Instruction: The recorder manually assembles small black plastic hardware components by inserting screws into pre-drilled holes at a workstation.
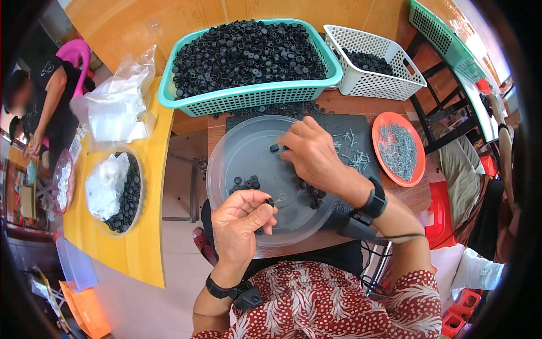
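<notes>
My left hand (240, 221) is closed in a pinch over the near side of a shallow clear plastic bowl (216, 189). Between thumb and forefinger it holds a small black plastic part (269, 201), with a thin metal screw sticking out to the right. Over the bowl's far right side is my right hand (317, 151), its fingers bent together and pointing left. A small black piece (275, 148) shows just beside those fingertips; whether they grip it or another piece is hidden. Several black parts (247, 183) lie at the bowl's left, more under my right wrist.
Behind the bowl stands a teal basket (254, 96) heaped with black caps. A white basket (372, 85) holds more black parts. To the right, an orange plate (416, 169) carries screws; loose screws (358, 161) lie on the dark mat. Another person (48, 96) sits at the far left.
</notes>
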